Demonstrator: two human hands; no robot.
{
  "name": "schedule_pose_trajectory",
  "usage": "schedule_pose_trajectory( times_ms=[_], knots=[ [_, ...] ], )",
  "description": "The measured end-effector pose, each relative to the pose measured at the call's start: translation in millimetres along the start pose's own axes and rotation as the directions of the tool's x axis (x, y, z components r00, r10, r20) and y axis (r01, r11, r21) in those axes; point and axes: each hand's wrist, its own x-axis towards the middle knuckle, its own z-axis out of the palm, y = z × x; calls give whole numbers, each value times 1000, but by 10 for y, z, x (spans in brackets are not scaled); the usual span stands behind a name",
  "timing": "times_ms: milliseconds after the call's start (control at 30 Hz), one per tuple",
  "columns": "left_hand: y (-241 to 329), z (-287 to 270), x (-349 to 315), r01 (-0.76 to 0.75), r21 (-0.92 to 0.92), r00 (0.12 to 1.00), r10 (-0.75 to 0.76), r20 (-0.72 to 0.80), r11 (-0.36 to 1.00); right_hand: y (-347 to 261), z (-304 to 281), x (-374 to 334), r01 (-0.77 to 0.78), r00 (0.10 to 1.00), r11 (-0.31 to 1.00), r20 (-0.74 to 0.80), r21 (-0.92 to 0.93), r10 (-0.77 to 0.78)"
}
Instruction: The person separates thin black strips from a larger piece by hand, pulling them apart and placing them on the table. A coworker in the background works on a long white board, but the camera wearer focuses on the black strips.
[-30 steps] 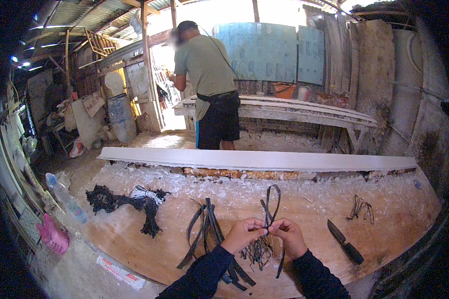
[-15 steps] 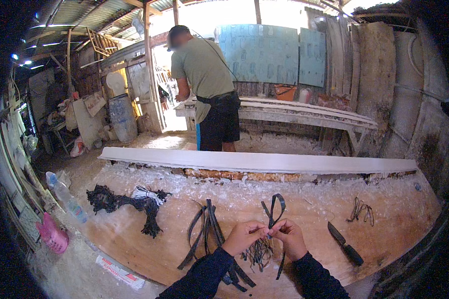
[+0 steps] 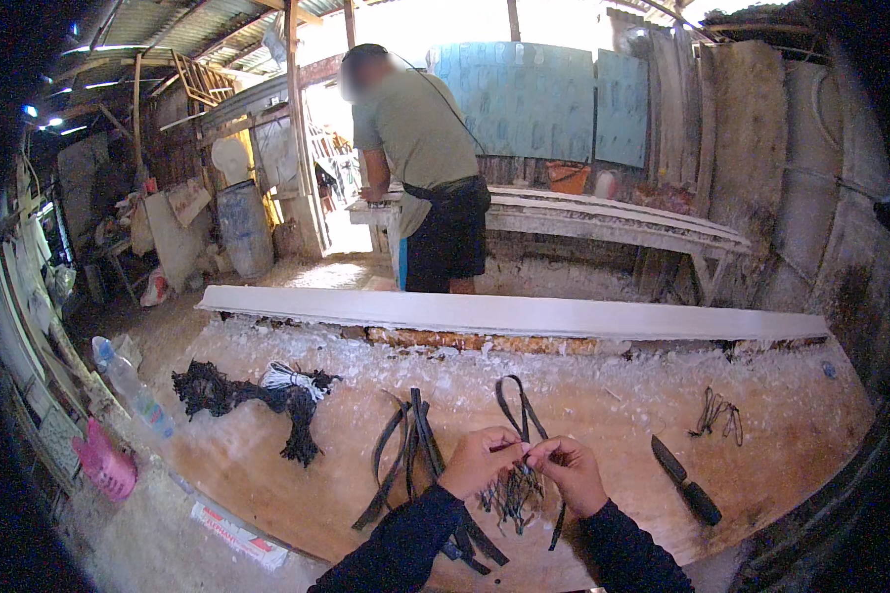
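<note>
Between my hands, a black flat strap (image 3: pixel 505 391) is folded into an upright loop, one tail hanging down past my right wrist. My left hand (image 3: pixel 485 462) pinches it at the base of the loop. Against it, my right hand (image 3: pixel 568 472) also pinches the strap, the fingertips of both hands nearly touching. Beneath them lies a bundle of thin dark strands (image 3: pixel 512 499), partly covered by my hands. Several loose black straps (image 3: pixel 423 445) rest left of my left hand, some running under my forearm. A black-handled knife (image 3: pixel 684 480) lies to the right.
Dark cord bundles (image 3: pixel 302 425) and a white cord bundle (image 3: pixel 292 378) lie at left. A small tangle of cord (image 3: pixel 717 415) sits beyond the knife. A long white moulding (image 3: pixel 524 318) spans the table's far edge. A person (image 3: pixel 420 148) leans over a far bench (image 3: pixel 613 222).
The loop has tilted left and looks wider as my fingertips shift slightly left and up. The person at the far bench leans further forward.
</note>
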Motion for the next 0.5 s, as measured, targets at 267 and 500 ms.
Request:
schedule_pose_trajectory(
  times_ms=[267,500],
  knots=[
    [-2,-56,35,62,-180,994,-77,-74,982,-118,46,-7,351,930,815,71,-461,-360],
    [33,-26,18,71,-154,996,-80,-49,985,-131,67,-1,450,868,670,111,-591,-484]
  ],
)
